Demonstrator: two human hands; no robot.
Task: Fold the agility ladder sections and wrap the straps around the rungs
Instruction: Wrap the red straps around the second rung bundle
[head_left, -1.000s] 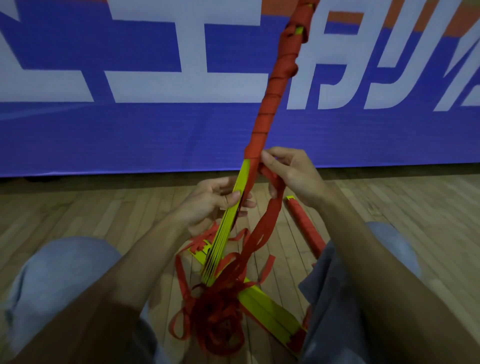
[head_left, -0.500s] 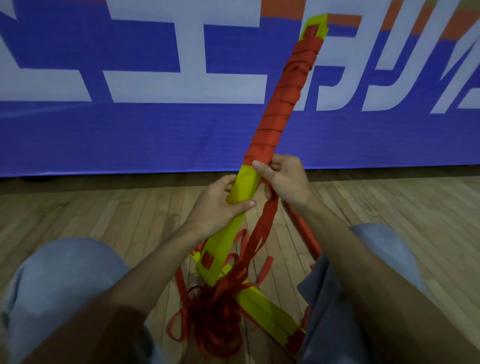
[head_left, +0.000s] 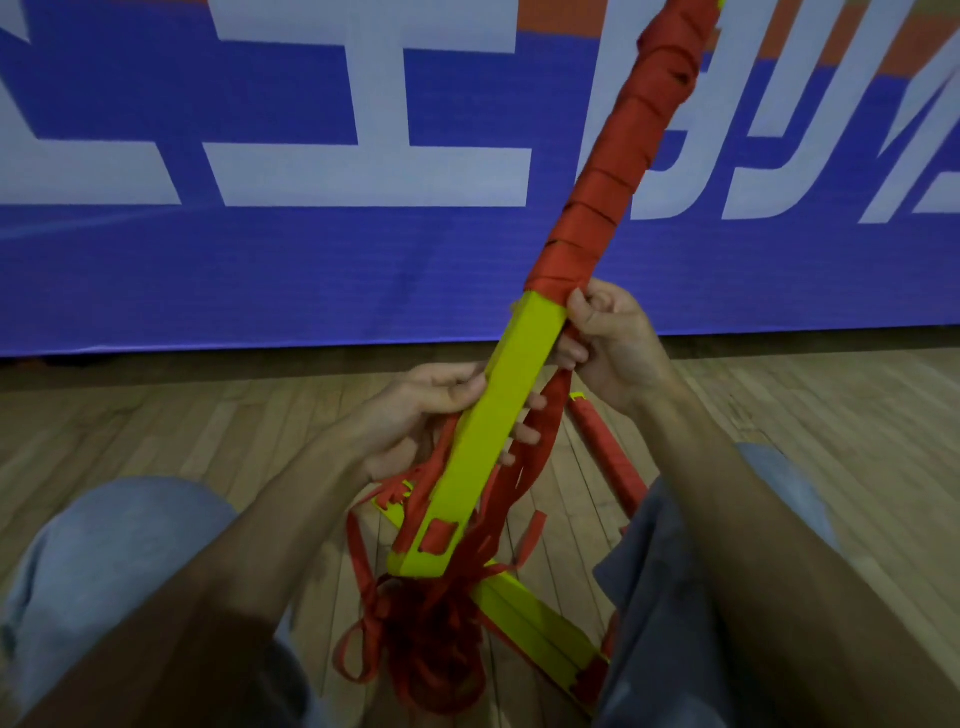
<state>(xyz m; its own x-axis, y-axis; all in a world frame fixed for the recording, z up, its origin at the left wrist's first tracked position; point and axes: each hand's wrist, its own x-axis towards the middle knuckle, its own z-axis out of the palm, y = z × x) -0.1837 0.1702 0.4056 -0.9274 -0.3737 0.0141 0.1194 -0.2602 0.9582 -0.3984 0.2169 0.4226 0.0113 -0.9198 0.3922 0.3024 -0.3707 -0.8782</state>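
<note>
Floor: pale wooden boards (head_left: 156, 441), running from the near knees to the far wall.
Wall: a blue banner (head_left: 260, 260) with large white characters and an orange band along its top.
Stack of rungs: yellow stack of rungs (head_left: 498, 415) held up in the middle, tilted up and to the right, near end low between the knees.
Winding: red strap winding (head_left: 613, 156) covers the far upper half in close turns; the near half is bare yellow.
Left hand: left hand (head_left: 415, 415) curled round the bare yellow part.
Right hand: right hand (head_left: 613, 343) pinches the loose strap (head_left: 550, 415) at the winding's lower edge.
Heap: tangled red strap heap (head_left: 431, 639) on the floor below.
Other pieces: flat rungs (head_left: 535, 634) near right; a wrapped bundle (head_left: 605, 452) beside the right knee.
</note>
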